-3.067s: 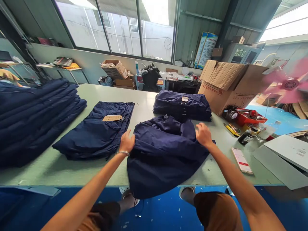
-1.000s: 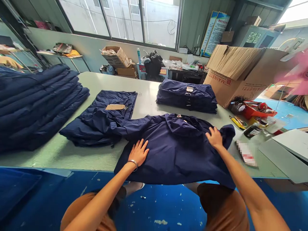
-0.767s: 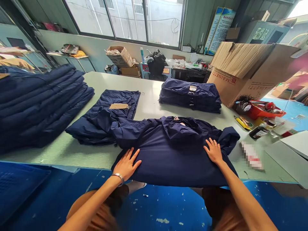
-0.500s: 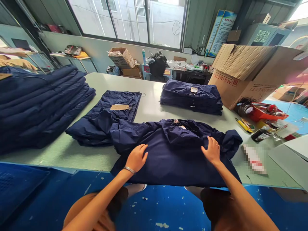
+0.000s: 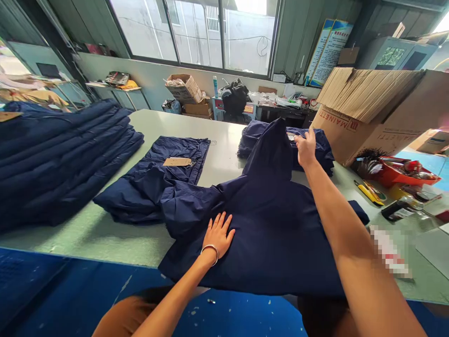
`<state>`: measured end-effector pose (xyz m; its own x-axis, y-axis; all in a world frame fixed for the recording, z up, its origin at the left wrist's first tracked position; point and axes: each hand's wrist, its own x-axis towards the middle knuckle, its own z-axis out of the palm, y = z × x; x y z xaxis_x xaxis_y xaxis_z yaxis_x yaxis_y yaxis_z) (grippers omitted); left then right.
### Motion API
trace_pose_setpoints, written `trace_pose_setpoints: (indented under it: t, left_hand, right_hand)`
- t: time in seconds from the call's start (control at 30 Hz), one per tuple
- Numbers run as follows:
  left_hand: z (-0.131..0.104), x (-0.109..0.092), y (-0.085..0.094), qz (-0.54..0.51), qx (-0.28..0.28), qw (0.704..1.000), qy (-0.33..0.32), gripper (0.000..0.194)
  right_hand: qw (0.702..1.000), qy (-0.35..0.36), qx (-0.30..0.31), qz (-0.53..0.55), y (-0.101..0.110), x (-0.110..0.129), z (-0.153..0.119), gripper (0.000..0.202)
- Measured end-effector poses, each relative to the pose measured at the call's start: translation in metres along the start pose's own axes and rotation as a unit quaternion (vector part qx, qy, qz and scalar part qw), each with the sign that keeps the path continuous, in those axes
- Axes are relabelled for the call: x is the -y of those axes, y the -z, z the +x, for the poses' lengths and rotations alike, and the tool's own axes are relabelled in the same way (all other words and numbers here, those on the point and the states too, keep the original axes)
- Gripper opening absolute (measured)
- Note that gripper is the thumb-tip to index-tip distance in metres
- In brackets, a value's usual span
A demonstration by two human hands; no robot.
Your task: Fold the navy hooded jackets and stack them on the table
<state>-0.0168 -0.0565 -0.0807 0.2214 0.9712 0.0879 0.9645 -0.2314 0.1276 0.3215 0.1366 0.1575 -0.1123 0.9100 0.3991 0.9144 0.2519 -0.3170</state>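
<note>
A dark navy hooded jacket (image 5: 266, 234) lies spread over the table's front edge, its hood (image 5: 271, 145) standing up toward the back. My left hand (image 5: 218, 234) rests flat on the jacket's left part with the fingers spread. Stretched forward, my right hand (image 5: 306, 149) is just right of the hood, its fingers partly bent and apart, with no cloth visible in them. Behind the hood and that hand, a folded navy stack (image 5: 321, 150) is partly covered. Left of the jacket lies another folded navy garment (image 5: 154, 187) with a brown tag (image 5: 177, 162) on top.
A tall pile of navy garments (image 5: 63, 164) stands on the left of the pale table (image 5: 224, 135). At the right are a big cardboard box (image 5: 354, 126), a red tray of tools (image 5: 407, 171), a yellow cutter (image 5: 369, 192) and a dark bottle (image 5: 400, 209).
My right hand has moved forward, and the hood has flipped up and away from the jacket's body. My left hand has shifted slightly right and flattened on the cloth. The view has shifted a little.
</note>
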Motion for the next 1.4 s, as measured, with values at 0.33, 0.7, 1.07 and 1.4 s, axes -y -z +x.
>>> trace_pose_setpoints:
  t: [0.33, 0.7, 1.07, 1.4]
  left_hand:
    - [0.032, 0.005, 0.012, -0.040, -0.132, 0.986, -0.093, 0.053]
    - [0.128, 0.137, 0.031, 0.068, 0.021, 0.983, 0.170, 0.063]
    - [0.104, 0.082, 0.020, 0.029, -0.038, 0.999, -0.023, 0.064]
    - [0.106, 0.158, 0.015, 0.014, 0.024, 0.999, 0.035, 0.066]
  right_hand:
    - [0.974, -0.150, 0.116, -0.127, -0.087, -0.075, -0.226, 0.044]
    - [0.946, -0.196, 0.198, -0.168, -0.105, -0.139, -0.247, 0.061]
    - [0.944, -0.198, 0.201, -0.169, -0.107, -0.136, -0.241, 0.062]
    - [0.956, -0.165, 0.205, -0.128, -0.138, -0.090, -0.198, 0.063]
